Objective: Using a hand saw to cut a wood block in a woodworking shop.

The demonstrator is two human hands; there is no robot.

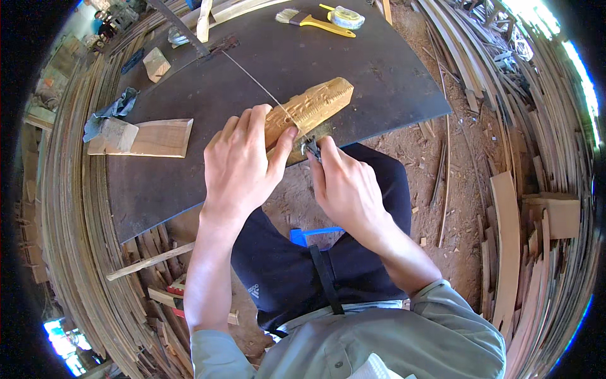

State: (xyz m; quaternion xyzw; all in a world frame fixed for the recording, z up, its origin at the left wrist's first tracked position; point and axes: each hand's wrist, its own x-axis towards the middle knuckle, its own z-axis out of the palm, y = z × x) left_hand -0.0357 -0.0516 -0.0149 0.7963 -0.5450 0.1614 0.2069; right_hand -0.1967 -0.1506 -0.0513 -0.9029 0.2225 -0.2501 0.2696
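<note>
My left hand (240,158) is closed over a carved wooden block (322,104), with the thumb on its near side and the fingers on top. The block lies slanted at the near edge of the dark table, its surface rippled with small cuts. My right hand (347,177) is closed round a small dark fitting (312,146) just off the block's near side. From that fitting a thin, taut wire (252,77) runs across the block to the foot of a dark metal bar (183,28) at the far left. The wire touches or passes close over the block; I cannot tell which.
On the dark tabletop (391,82) lie a yellow-handled paintbrush (322,24), a tape measure (347,18), a small wood offcut (156,65) and a flat board (164,138) with a block and crumpled grey cloth (112,112). Stacked timber strips (72,189) flank both sides.
</note>
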